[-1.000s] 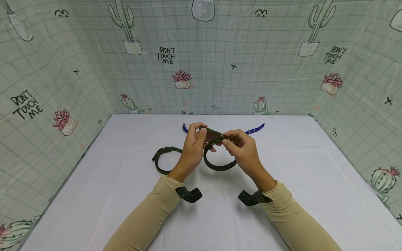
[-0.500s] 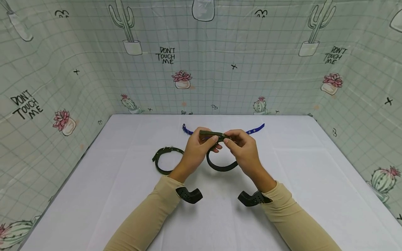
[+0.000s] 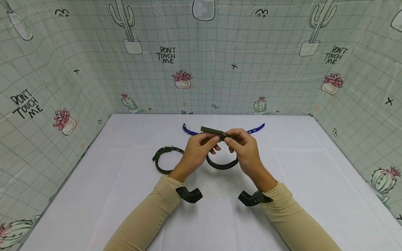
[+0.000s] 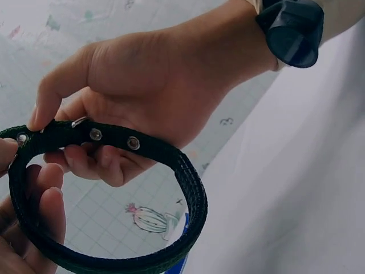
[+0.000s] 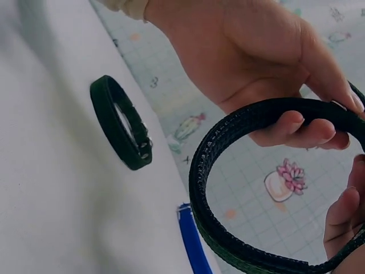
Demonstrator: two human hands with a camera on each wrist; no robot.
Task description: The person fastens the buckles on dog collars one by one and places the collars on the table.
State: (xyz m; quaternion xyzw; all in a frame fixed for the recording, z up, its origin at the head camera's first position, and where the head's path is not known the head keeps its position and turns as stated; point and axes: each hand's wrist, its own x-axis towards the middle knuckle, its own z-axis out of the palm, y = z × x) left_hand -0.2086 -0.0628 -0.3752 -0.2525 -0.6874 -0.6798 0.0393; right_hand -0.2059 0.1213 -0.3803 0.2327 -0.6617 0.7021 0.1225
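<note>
White table (image 3: 125, 195) fills the lower frame, and at its centre the left hand (image 3: 196, 151) and right hand (image 3: 246, 151) both pinch a dark green looped collar (image 3: 221, 165) lifted off it, a second green collar (image 3: 163, 160) left, a blue strap (image 3: 255, 129) behind.

Dark green webbing collar, looped and held up

The collar (image 3: 220, 164) is a woven dark green strap with silver rivets and eyelets, curled into a ring. Its overlapping ends sit at the top, one tail jutting out level to the left; the loop hangs below, clear of the bench (image 3: 125, 209), its rivets plain in the left wrist view.
</note>
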